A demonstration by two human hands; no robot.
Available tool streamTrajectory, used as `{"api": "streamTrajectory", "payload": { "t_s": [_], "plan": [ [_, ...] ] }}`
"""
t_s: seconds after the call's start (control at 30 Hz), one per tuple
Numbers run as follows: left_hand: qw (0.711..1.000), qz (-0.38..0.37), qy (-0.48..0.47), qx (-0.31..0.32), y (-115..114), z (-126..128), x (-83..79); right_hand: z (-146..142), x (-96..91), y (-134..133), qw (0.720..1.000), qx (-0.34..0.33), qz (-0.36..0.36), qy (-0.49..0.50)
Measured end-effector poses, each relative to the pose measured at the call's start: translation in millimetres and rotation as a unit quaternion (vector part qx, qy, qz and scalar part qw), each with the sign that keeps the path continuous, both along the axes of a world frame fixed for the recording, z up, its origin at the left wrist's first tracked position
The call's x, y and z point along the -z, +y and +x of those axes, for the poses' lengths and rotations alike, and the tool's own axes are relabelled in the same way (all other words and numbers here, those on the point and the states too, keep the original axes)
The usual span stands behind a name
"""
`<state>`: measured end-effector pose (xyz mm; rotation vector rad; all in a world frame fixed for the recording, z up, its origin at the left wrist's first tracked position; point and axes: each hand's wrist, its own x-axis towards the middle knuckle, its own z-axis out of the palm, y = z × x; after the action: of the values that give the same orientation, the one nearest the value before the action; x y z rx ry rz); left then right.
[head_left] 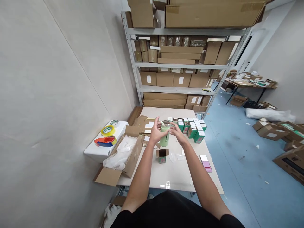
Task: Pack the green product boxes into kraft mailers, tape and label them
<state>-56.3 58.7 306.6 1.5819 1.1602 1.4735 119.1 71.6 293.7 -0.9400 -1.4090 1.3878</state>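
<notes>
My left hand [155, 133] is wrapped round a pale green cylindrical bottle [164, 135] with a silver top, held upright above the table [175, 177]. My right hand [176, 129] is at the bottle's right side near its top, fingers curled toward it; whether it touches the bottle I cannot tell. Below the bottle an open small green box [162, 156] stands on the table. Behind the hands stand several closed green and white boxes [193, 128] in rows.
A phone [205, 163] lies at the table's right edge. An open cardboard box with white plastic bags [122, 152] sits at left, beside a white stand with tape rolls [108, 130]. Metal shelving [182, 66] full of cartons stands behind. More cartons lie on the blue floor at right.
</notes>
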Motion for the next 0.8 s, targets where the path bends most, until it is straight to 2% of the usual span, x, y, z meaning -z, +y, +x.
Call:
{"api": "streamTrajectory", "payload": {
  "t_s": [0.07, 0.13, 0.2, 0.3, 0.33, 0.37, 0.5, 0.53, 0.7, 0.73, 0.8],
  "plan": [
    [0.998, -0.021, -0.052, 0.035, -0.3, -3.0, 0.9, 6.3, 7.5, -9.6, 0.996, -0.091, -0.019, 0.013],
    [0.992, -0.043, -0.094, 0.076, -0.4, -2.7, 0.0, 6.8, 14.7, -17.7, 0.992, -0.116, -0.025, 0.029],
    [0.988, -0.057, -0.114, 0.087, -0.3, 1.2, -3.7, 3.0, 19.5, -23.3, 0.997, -0.066, -0.012, 0.04],
    [0.989, -0.067, -0.11, 0.068, 0.8, 8.9, -12.4, -2.4, 20.4, -28.6, 0.998, 0.035, 0.029, 0.033],
    [0.989, -0.072, -0.108, 0.069, 1.3, 10.7, -15.5, -2.7, 19.6, -30.2, 0.998, 0.048, 0.041, 0.031],
    [0.988, -0.077, -0.108, 0.075, 1.6, 11.7, -18.5, -2.1, 18.5, -31.8, 0.997, 0.042, 0.051, 0.034],
    [0.981, -0.092, -0.136, 0.104, 0.2, 11.3, -28.1, 3.4, 14.3, -37.8, 0.996, -0.051, 0.05, 0.056],
    [0.98, -0.09, -0.14, 0.109, -0.6, 11.0, -30.2, 3.9, 13.3, -39.1, 0.996, -0.054, 0.046, 0.05],
    [0.986, -0.069, -0.122, 0.095, -1.7, 12.0, -40.2, -1.9, 7.0, -43.9, 0.993, 0.079, 0.079, -0.031],
    [0.986, -0.068, -0.123, 0.09, -1.0, 11.8, -41.6, -3.1, 6.0, -44.2, 0.992, 0.083, 0.085, -0.032],
    [0.983, -0.074, -0.137, 0.094, 0.8, 10.1, -43.4, -4.5, 5.0, -43.7, 0.996, 0.043, 0.084, -0.005]
  ]
}}
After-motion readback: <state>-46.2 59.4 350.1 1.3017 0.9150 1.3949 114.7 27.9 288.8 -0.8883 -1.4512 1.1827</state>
